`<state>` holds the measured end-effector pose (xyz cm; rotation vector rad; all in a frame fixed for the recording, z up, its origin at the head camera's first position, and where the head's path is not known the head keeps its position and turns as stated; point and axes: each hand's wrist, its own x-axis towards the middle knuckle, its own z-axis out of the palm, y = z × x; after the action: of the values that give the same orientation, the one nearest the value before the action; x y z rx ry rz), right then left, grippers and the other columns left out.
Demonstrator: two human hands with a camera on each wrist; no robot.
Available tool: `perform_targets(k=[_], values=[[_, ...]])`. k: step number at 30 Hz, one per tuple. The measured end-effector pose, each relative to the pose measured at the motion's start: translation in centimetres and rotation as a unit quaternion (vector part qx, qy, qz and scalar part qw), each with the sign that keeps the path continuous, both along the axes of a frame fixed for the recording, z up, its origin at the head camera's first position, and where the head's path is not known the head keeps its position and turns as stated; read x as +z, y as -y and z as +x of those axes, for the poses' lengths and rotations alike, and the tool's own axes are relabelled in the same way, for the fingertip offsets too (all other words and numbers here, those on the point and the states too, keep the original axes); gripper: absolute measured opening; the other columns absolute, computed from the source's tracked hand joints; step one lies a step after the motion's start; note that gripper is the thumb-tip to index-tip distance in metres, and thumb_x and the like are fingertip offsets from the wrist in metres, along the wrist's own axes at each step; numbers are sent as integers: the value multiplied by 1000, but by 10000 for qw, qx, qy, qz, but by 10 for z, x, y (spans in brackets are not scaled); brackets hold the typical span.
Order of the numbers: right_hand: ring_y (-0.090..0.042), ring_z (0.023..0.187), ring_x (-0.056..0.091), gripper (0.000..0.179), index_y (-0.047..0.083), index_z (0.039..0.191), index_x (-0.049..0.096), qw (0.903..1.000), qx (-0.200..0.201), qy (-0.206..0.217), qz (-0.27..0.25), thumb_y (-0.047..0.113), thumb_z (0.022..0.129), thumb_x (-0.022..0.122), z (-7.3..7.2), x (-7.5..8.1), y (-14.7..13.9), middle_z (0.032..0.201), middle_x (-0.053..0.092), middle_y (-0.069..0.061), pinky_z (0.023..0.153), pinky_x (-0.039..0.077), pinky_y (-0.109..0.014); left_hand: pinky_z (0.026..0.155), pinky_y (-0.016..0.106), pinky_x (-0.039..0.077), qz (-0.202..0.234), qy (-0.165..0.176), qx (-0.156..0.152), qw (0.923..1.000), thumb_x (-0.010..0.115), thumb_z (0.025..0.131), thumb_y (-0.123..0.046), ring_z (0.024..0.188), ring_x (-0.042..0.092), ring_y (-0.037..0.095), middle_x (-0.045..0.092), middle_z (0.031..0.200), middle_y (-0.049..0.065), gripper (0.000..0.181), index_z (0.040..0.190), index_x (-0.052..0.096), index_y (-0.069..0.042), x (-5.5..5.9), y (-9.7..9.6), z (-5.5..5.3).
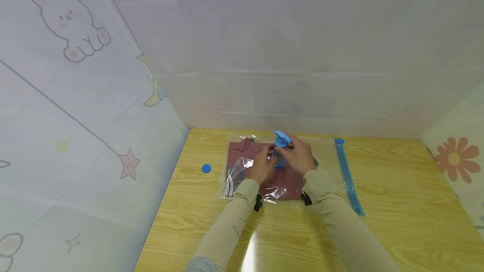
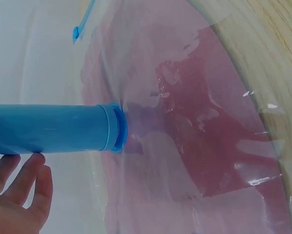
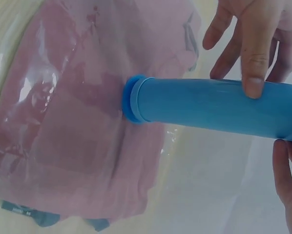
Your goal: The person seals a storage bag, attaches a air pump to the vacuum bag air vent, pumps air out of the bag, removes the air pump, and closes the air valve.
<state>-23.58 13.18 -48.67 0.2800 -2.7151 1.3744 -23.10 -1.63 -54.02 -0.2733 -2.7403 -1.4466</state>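
Observation:
A blue hand pump (image 1: 280, 142) with a pale blue handle stands upright on a clear plastic storage bag (image 1: 325, 150). Its lower rim meets a round blue valve (image 2: 119, 127) on the bag. Inside the bag lies a folded maroon garment (image 1: 242, 150) with a striped edge. My left hand (image 1: 261, 165) holds the pump's barrel from the left, thumb against it in the right wrist view. From the other side my right hand (image 1: 300, 156) grips the barrel, higher up, near the handle; some of its fingers are hidden behind it.
A round blue cap (image 1: 206, 168) lies on the wooden table (image 1: 181, 221) left of the bag. The bag's blue zip strip (image 1: 348, 175) runs along its right end, with a slider (image 1: 339, 141) at the far corner. Patterned sheets (image 1: 302, 95) wall the back and sides.

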Motion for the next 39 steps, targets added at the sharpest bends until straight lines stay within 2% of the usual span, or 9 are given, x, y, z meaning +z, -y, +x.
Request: perform_targets(k=[10, 19, 26, 33, 39], values=[[-37, 104, 67, 56, 6, 133, 54, 9993, -65, -311, 173, 28, 86, 74, 0, -2, 1, 120, 66, -20, 84, 57, -48, 96, 34, 52, -110, 6, -64, 9999, 62, 95, -25, 118, 61, 27, 56, 139, 4, 49, 140, 45, -17, -2, 1, 0], [-37, 102, 67, 55, 4, 129, 55, 9986, -264, -394, 229, 28, 84, 76, 1, -2, 3, 116, 67, -22, 85, 55, -48, 98, 36, 51, -237, 77, -51, 9997, 61, 95, -25, 118, 61, 24, 56, 138, 4, 51, 142, 43, -18, -1, 1, 1], [-36, 104, 66, 57, 7, 130, 54, 9975, -444, -364, 401, 32, 83, 76, 1, -1, 5, 115, 68, -21, 88, 53, -49, 99, 37, 50, -135, 88, -75, 9998, 60, 96, -23, 119, 60, 27, 56, 139, 5, 49, 142, 43, -18, -2, 1, 0], [-36, 100, 68, 53, 7, 125, 56, 9960, -575, -534, 438, 32, 83, 77, 2, -2, 6, 111, 70, -20, 84, 54, -49, 99, 39, 50, -73, 69, -141, 9999, 61, 95, -20, 119, 60, 29, 55, 139, 7, 49, 141, 44, -16, 0, 1, -1], [-37, 96, 67, 52, 8, 124, 55, 9959, -568, -432, 553, 34, 83, 76, 2, 0, 5, 107, 70, -19, 82, 52, -50, 98, 38, 51, -162, -19, -160, 9997, 62, 95, -22, 116, 62, 30, 56, 139, 8, 49, 140, 44, -15, 2, 1, -1]])
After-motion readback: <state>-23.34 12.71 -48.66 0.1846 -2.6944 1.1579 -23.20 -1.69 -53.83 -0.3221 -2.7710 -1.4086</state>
